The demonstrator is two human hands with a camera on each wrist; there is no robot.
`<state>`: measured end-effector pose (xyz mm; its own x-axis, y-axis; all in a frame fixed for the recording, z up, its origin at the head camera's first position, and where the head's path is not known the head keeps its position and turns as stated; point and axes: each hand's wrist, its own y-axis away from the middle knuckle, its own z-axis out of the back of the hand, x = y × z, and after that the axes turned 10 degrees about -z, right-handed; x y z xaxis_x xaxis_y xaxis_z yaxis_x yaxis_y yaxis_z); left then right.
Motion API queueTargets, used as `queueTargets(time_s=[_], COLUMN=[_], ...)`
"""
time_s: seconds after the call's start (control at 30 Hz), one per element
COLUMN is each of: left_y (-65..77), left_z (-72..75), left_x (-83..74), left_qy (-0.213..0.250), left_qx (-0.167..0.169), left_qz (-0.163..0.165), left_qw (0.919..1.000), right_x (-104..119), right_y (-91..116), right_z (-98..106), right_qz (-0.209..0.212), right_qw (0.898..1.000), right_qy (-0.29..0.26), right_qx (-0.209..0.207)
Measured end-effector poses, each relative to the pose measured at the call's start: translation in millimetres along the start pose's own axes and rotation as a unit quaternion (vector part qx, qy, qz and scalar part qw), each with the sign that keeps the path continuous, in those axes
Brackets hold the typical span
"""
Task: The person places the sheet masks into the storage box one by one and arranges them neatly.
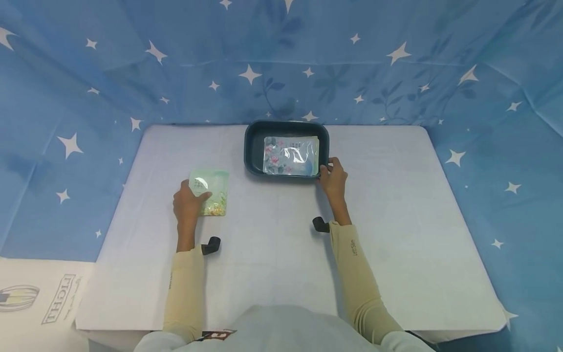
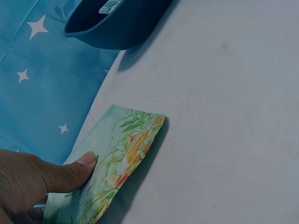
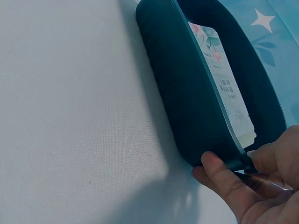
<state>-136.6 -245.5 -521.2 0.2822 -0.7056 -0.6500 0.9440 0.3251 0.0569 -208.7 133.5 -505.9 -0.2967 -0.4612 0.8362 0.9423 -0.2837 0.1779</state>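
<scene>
A pale green packet with a plant print (image 1: 214, 188) is pinched at its left side by my left hand (image 1: 186, 201), thumb on top. The left wrist view shows the packet (image 2: 126, 154) with a shadow beside it on the cloth. My right hand (image 1: 334, 182) grips the front right corner of a dark teal rectangular tub (image 1: 287, 128). In the right wrist view the thumb is at the tub's rim (image 3: 210, 79) and fingers lie against its outer wall. Inside the tub is a pale blue packet with pink flowers (image 1: 290, 155); a greenish edge shows beneath it.
A white cloth (image 1: 272, 234) covers the table. Blue star-printed fabric (image 1: 281, 58) hangs behind and at both sides. Pale printed fabric (image 1: 39, 298) lies at the lower left. A small black device (image 1: 212, 245) sticks out from the left sleeve, another (image 1: 321, 224) from the right.
</scene>
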Motion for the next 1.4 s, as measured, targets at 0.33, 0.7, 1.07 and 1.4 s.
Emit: queueTargets(time_s=[0.33,0.7,1.07,1.4], left_y=[-7.7,-7.7,-9.1,-6.5], left_z=[9.5,21.4,25.0,23.0], left_x=[-4.9,-12.1,-32.8,-52.1], left_qy=[0.032,0.053,0.141,0.279], left_qx=[0.054,0.089,-0.027,-0.095], left_qz=[-0.038,-0.110,-0.160,-0.118], left_qw=[0.9973,0.9885,0.9767,0.9482], right_x=[0,3,-1,-4], right_y=[-3,0,-5,-6], right_z=[-1,0,1,-1], right_qz=[-0.008,-0.009,-0.003,-0.004], right_qw=[1.000,1.000,1.000,1.000], right_qy=[0.000,0.001,-0.006,-0.010], right_qx=[0.005,0.000,-0.003,0.000])
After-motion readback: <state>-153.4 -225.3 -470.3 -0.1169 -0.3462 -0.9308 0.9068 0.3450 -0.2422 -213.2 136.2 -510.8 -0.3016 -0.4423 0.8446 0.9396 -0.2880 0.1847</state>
